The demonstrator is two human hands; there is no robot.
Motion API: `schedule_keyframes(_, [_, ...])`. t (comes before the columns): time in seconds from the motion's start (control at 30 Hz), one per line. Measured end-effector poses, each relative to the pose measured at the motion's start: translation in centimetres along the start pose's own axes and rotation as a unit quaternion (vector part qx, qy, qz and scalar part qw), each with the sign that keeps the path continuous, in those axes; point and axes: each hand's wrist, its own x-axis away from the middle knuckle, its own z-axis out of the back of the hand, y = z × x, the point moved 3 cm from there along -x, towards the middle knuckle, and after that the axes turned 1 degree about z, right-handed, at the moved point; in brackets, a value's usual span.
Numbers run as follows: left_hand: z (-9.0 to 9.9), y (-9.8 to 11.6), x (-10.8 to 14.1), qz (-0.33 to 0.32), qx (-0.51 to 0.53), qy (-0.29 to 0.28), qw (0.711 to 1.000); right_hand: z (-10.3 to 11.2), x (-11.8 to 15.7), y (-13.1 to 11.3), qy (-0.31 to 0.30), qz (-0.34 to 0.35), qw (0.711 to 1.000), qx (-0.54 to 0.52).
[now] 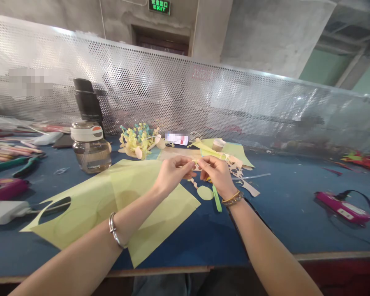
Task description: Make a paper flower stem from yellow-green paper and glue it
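Note:
Fingertips of my left hand (176,172) and my right hand (215,172) meet over the middle of the blue table. Both hands are pinched on a small pale yellow piece (195,163), mostly hidden by the fingers. Just below the hands lie a yellow-green oval piece (205,193) and a bright green cutter-like tool (216,199). Large yellow-green sheets (151,224) spread under and left of my left forearm, one with an oval hole. Behind my left hand stands a cluster of yellow and teal curled paper pieces (138,139).
A glass jar (91,152) and a black bottle (88,100) stand at the left. Pliers (27,166) lie farther left. Cut scraps (249,188) lie right of my right hand; a magenta power strip (342,207) is farther right. A perforated metal screen (179,94) runs behind.

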Motion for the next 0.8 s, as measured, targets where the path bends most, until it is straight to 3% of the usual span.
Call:
schedule_keyframes(0.3, [-0.03, -0.28, -0.22, 0.003, 0.024, -0.013, 1.0, -0.14, -0.01, 0.41, -0.025, -0.022, 0.999, -0.001])
schedule_keyframes(0.5, [-0.04, -0.65, -0.41, 0.033, 0.071, -0.009, 0.997, 0.0, -0.05, 0.42, -0.007, -0.02, 1.0, 0.003])
schedule_keyframes(0.8, [0.03, -0.54, -0.26, 0.013, 0.039, -0.006, 0.999, -0.08, 0.0, 0.22, -0.005, -0.025, 1.0, -0.011])
